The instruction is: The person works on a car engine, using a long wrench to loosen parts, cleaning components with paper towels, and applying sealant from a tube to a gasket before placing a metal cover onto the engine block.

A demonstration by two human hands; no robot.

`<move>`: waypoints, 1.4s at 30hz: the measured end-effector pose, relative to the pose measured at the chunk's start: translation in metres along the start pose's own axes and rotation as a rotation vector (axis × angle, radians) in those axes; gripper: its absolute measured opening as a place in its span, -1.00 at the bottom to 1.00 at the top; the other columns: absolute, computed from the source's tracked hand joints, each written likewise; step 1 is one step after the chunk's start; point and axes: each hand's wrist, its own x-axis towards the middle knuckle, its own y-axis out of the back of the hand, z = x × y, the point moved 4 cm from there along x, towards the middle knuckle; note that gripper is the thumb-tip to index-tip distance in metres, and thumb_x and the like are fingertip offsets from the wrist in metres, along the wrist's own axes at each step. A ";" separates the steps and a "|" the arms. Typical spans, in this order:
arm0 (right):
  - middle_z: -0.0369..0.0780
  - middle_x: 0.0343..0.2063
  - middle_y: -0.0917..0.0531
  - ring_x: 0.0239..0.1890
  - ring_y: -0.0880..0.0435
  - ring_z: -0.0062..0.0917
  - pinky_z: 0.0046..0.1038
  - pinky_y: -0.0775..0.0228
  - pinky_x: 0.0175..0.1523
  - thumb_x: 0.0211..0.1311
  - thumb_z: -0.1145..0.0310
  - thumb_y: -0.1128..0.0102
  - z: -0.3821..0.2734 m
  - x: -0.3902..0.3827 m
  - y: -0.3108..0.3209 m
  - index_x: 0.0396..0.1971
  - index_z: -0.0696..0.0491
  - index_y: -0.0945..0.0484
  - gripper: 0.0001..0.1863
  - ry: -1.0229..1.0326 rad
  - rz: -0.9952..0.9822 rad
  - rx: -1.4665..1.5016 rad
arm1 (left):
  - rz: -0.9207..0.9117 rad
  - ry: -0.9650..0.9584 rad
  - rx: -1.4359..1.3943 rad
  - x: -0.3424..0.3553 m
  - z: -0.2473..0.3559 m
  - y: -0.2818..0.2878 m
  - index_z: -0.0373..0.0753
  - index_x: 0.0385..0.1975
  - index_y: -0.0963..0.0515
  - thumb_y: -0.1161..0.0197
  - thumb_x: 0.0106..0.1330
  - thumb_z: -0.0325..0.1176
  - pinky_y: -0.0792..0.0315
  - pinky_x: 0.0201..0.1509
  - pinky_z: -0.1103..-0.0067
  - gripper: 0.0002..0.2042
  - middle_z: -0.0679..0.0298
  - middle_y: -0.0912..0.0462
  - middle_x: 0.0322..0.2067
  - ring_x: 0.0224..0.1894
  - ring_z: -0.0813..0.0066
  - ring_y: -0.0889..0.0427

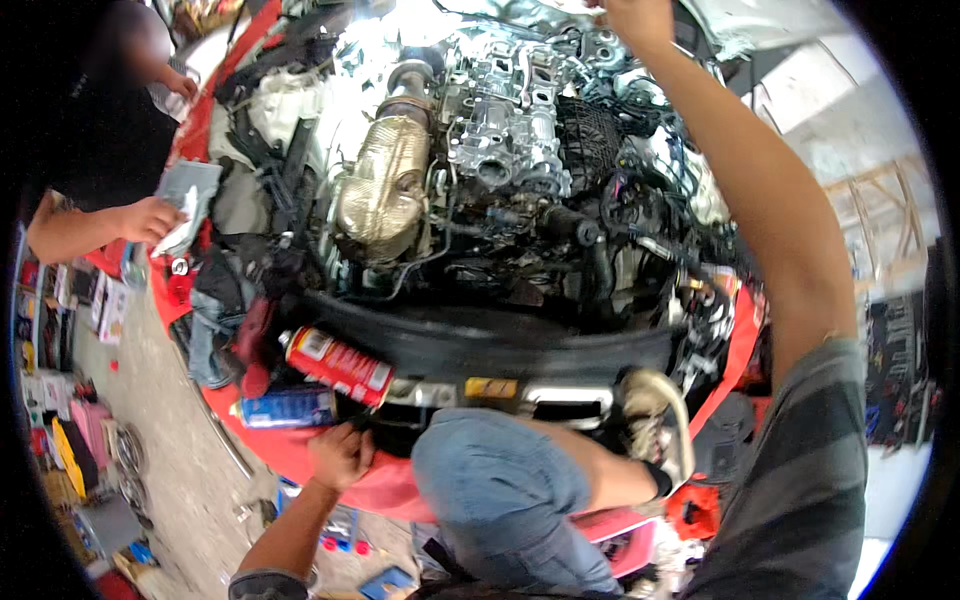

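Note:
My left hand (342, 455) is low at the car's front, its fingers curled over the edge of the red bumper (390, 488). Just above it lie a red spray can (338, 367) and a blue can (287, 408). My right arm stretches up the right side, and my right hand (640, 18) is at the top edge beyond the engine; its fingers are mostly cut off. Below that hand spreads the opened engine (508, 110), with bare metal castings on top. A gold-coloured heat shield (385, 185) covers a part on the engine's left.
My bent knee (500, 455) rests over the front, with my shoe (655, 420) up on the car's front panel. At left a co-worker's hand (152, 220) holds a grey packet (190, 190). Boxes and tools litter the floor at left; a wooden frame (880, 210) stands at right.

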 end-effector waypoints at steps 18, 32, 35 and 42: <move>-0.20 -0.42 -0.64 -0.43 -0.63 -0.27 -0.35 -0.42 -0.34 0.05 0.44 -0.25 0.053 -0.080 -0.348 -0.33 0.02 -0.54 -0.85 0.445 -0.217 0.435 | -0.327 -0.159 0.158 -0.020 -0.004 -0.011 0.06 -0.66 -0.50 -0.20 -0.11 -0.16 -0.31 -0.62 0.55 -0.92 0.51 -0.40 -0.63 -0.58 0.56 -0.39; -0.22 -0.50 -0.66 -0.49 -0.63 -0.33 -0.34 -0.43 -0.38 0.14 0.31 -0.16 0.043 -0.088 -0.371 -0.30 0.01 -0.56 -0.84 0.515 -0.298 0.205 | -0.487 0.113 0.240 -0.037 -0.017 -0.026 -0.07 -0.56 -0.53 -0.14 0.17 -0.17 -0.39 -0.58 0.44 -0.83 0.33 -0.42 -0.57 -0.56 0.38 -0.48; -0.19 -0.47 -0.61 -0.43 -0.59 -0.37 -0.26 -0.38 -0.19 0.22 0.39 0.02 0.046 -0.098 -0.381 -0.15 0.05 -0.49 -0.78 0.407 -0.498 0.024 | -0.717 0.286 0.069 -0.040 -0.022 -0.036 0.00 -0.32 -0.58 0.00 0.25 -0.20 -0.44 -0.55 0.34 -0.80 0.31 -0.51 -0.47 -0.54 0.32 -0.53; -0.19 -0.34 -0.51 -0.29 -0.57 -0.30 -0.37 -0.46 -0.34 -0.03 0.54 -0.16 0.026 -0.107 -0.374 -0.23 -0.02 -0.41 -0.70 0.400 -0.542 0.105 | -0.451 0.286 -0.096 -0.024 -0.001 -0.014 -0.02 -0.65 -0.53 -0.15 0.10 -0.23 -0.34 -0.68 0.45 -0.87 0.33 -0.43 -0.65 -0.63 0.43 -0.47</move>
